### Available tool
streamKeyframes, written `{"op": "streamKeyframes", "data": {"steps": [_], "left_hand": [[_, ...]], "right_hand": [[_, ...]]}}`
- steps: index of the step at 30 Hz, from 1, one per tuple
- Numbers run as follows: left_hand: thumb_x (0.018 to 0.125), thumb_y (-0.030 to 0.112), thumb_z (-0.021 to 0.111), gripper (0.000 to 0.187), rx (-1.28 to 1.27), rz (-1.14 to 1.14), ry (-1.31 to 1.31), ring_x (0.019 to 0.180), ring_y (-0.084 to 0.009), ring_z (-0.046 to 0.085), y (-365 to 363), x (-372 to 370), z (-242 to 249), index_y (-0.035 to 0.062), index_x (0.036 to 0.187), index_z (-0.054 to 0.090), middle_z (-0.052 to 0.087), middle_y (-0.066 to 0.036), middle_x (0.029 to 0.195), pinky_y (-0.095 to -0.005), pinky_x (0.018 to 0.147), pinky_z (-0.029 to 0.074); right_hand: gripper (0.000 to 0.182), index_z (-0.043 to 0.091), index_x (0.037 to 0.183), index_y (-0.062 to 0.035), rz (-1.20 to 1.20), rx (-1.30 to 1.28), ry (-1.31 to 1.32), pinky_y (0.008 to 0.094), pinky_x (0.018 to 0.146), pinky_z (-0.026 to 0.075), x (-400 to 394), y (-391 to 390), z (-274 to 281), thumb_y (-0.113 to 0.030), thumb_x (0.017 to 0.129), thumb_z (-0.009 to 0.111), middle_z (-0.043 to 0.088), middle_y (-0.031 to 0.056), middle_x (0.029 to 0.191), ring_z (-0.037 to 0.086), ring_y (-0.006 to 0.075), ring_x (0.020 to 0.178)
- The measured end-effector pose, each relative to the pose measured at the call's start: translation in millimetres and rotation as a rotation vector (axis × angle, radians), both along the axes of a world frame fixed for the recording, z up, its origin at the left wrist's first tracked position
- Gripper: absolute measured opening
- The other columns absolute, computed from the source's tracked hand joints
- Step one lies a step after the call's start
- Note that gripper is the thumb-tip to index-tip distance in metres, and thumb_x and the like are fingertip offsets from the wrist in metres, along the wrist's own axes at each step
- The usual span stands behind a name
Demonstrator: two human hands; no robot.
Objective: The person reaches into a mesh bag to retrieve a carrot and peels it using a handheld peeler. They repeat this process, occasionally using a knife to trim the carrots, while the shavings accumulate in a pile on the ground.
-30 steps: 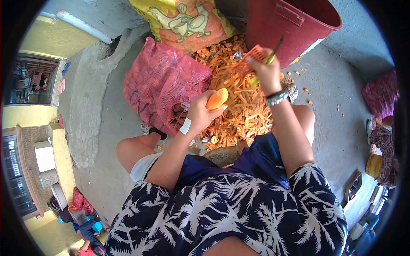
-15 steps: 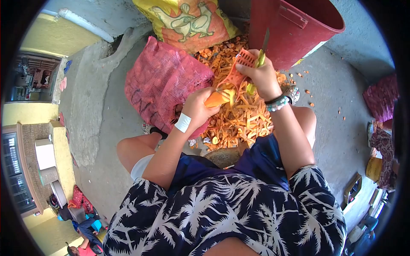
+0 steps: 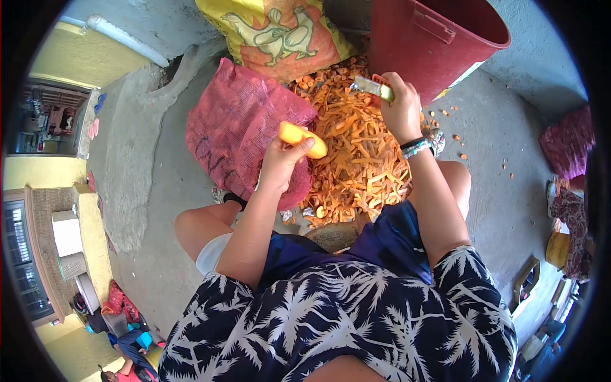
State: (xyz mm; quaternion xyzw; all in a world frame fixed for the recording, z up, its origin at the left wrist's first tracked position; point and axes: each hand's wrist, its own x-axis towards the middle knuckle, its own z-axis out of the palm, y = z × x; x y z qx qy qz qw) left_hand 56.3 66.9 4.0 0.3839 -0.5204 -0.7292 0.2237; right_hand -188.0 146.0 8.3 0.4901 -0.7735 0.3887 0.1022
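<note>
Concrete floor [image 3: 503, 191] lies under everything. Above it, the left hand [image 3: 280, 162] grips a peeled carrot [image 3: 302, 139] over the red sack [image 3: 238, 127], while the right hand [image 3: 401, 108] clasps a peeler [image 3: 372, 86] above the peel heap [image 3: 359, 153], beside the red bucket [image 3: 426, 38].

I see bright daylight all over. The concrete floor [image 3: 503, 191] shines pale, with hardly any shadows. My lens bends everything round, and the corners are black. The middle looks sharp. The far edges look squashed and a bit fuzzy.
</note>
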Motion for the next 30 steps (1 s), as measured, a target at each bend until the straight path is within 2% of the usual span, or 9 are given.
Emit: {"op": "streamKeyframes", "data": {"steps": [2, 4, 6, 10, 12, 16, 20, 24, 30], "left_hand": [[0.078, 0.011, 0.066, 0.029, 0.148, 0.089, 0.096, 0.081, -0.0124, 0.057, 2.3, 1.4, -2.8, 0.0037, 0.103, 0.054, 0.059, -0.005, 0.096, -0.0211, 0.069, 0.047], [0.079, 0.007, 0.063, 0.026, 0.425, 0.244, 0.292, 0.086, -0.0162, 0.059, 8.1, 1.2, -4.8, 0.0024, 0.102, 0.053, 0.059, -0.007, 0.098, -0.0259, 0.075, 0.051], [0.080, 0.005, 0.061, 0.024, 0.382, 0.255, 0.333, 0.089, -0.0190, 0.060, 16.5, -2.8, -8.2, 0.0023, 0.102, 0.052, 0.059, -0.009, 0.099, -0.0305, 0.078, 0.053], [0.076, 0.005, 0.066, 0.023, 0.303, 0.299, 0.335, 0.077, -0.0186, 0.060, 34.2, -8.3, -11.7, 0.0023, 0.091, 0.049, 0.059, -0.012, 0.092, -0.0263, 0.070, 0.052], [0.076, 0.006, 0.066, 0.026, -0.197, -0.056, -0.174, 0.075, -0.0164, 0.060, 36.8, -4.2, -21.0, 0.0028, 0.095, 0.048, 0.058, -0.009, 0.094, -0.0238, 0.066, 0.050], [0.063, 0.008, 0.070, 0.040, -0.750, -0.128, -0.396, 0.076, -0.0232, 0.057, 43.7, -6.7, -10.3, 0.0004, 0.096, 0.049, 0.057, -0.012, 0.086, -0.0315, 0.069, 0.045], [0.064, 0.008, 0.065, 0.035, -0.942, -0.066, -0.461, 0.080, -0.0291, 0.058, 30.0, -2.6, -19.8, -0.0003, 0.094, 0.051, 0.056, -0.016, 0.087, -0.0338, 0.072, 0.045], [0.065, 0.008, 0.068, 0.031, -0.849, -0.046, -0.353, 0.072, -0.0338, 0.060, 22.4, -3.6, -5.3, 0.0006, 0.090, 0.051, 0.059, -0.017, 0.077, -0.0374, 0.062, 0.047], [0.064, 0.007, 0.068, 0.026, -0.985, -0.058, -0.282, 0.069, -0.0331, 0.061, 25.7, -12.6, -11.4, 0.0022, 0.087, 0.056, 0.060, -0.017, 0.074, -0.0369, 0.059, 0.048]], "right_hand": [[0.026, 0.054, 0.099, -0.0039, 0.073, -0.052, -0.439, 0.0348, 0.064, 0.047, 4.9, 0.4, 4.1, -0.011, 0.076, 0.063, 0.062, 0.0183, 0.080, 0.062, 0.0318, 0.075], [0.027, 0.055, 0.103, -0.0033, 0.088, -0.016, -0.440, 0.0331, 0.064, 0.047, 6.1, -1.5, -9.7, -0.013, 0.079, 0.062, 0.063, 0.0143, 0.083, 0.062, 0.0260, 0.074], [0.032, 0.052, 0.105, -0.0013, 0.159, 0.271, -0.722, 0.0371, 0.069, 0.046, 16.3, -3.0, -16.5, -0.016, 0.079, 0.062, 0.062, 0.0189, 0.089, 0.061, 0.0288, 0.082], [0.040, 0.050, 0.109, 0.0051, 0.402, 0.202, -0.868, 0.0370, 0.075, 0.046, 47.5, -5.9, -31.5, -0.017, 0.079, 0.062, 0.061, 0.0209, 0.092, 0.060, 0.0300, 0.085], [0.037, 0.051, 0.108, 0.0036, 0.379, 0.144, -0.729, 0.0369, 0.075, 0.046, 55.0, -4.4, -32.4, -0.015, 0.079, 0.062, 0.060, 0.0228, 0.090, 0.060, 0.0331, 0.085], [0.033, 0.053, 0.106, -0.0003, 0.396, 0.237, -0.608, 0.0389, 0.070, 0.047, 65.8, 2.1, -13.0, -0.014, 0.078, 0.062, 0.060, 0.0239, 0.083, 0.060, 0.0354, 0.080], [0.019, 0.057, 0.095, -0.0028, 0.190, -0.001, -0.545, 0.0323, 0.059, 0.049, 35.0, -3.8, -6.7, -0.005, 0.077, 0.062, 0.063, 0.0164, 0.077, 0.062, 0.0222, 0.068], [0.027, 0.052, 0.098, -0.0005, 0.167, -0.246, -1.132, 0.0232, 0.056, 0.048, 0.4, 3.1, -5.9, -0.006, 0.076, 0.067, 0.061, 0.0050, 0.082, 0.059, 0.0111, 0.068], [0.036, 0.052, 0.099, -0.0008, 0.320, -0.275, -1.252, 0.0221, 0.057, 0.049, 45.1, 2.3, 12.9, -0.003, 0.069, 0.072, 0.061, 0.0046, 0.082, 0.060, 0.0116, 0.068]]}}
